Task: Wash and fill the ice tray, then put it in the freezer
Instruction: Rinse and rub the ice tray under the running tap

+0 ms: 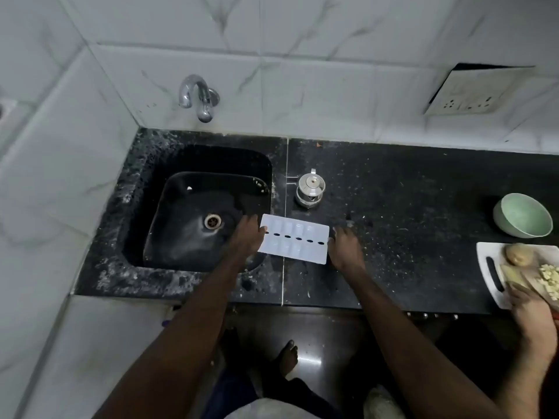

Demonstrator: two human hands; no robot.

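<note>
At the centre of the frame a pale, translucent rectangular plastic ice tray (294, 242) with two rows of cells and a line of dark oval slots along its middle is held level between the person's two hands. It sits over the seam where the black sink (137, 207) meets the black speckled stone table (408, 207); whether it rests on the stone or is lifted just above it cannot be told. The left hand (248, 234) grips the tray's left short edge, fingers curled round it, above the sink's right rim. The right hand (344, 247) closes on the right short edge, over the table.

In the sink, the round metal drain (213, 221) lies just left of the left hand. A curved chrome tap (198, 96) juts from the white marble-look wall tiles in the upper left. A small steel lidded pot (310, 189) stands on the table just above the tray. At the right edge sit a light green bowl (522, 215) and a white chopping board (491, 267) with a potato and chopped pieces, where another person's hand (532, 309) rests.
</note>
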